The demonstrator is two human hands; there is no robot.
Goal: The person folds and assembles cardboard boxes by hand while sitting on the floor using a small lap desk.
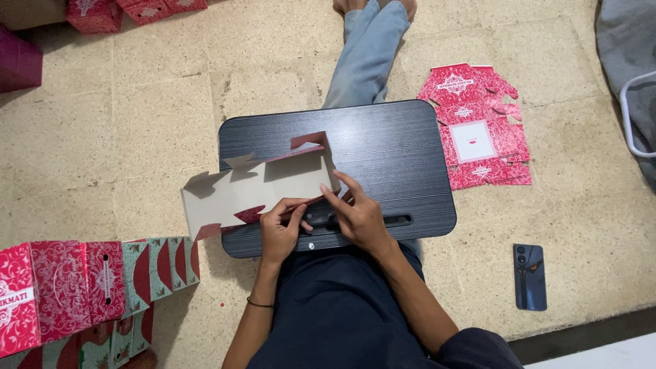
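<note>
You pinched the half-folded red and grey cardboard box sheet [260, 188] on the black bench [396, 154] with both your left hand [280, 232] and right hand [359, 219] fingers closed on it, its flaps not yet shut.

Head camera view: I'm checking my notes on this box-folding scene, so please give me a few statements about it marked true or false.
1. Both hands, left and right, touch the half-folded cardboard box blank with a pale inside and red outside. True.
2. The blank lies over the black rectangular lap desk. True.
3. The dark blue smartphone rests on the lap desk. False: it lies on the beige stone floor.
4. The stack of flat red patterned box blanks lies to the person's left. False: it lies to their right, beside the desk.
</note>
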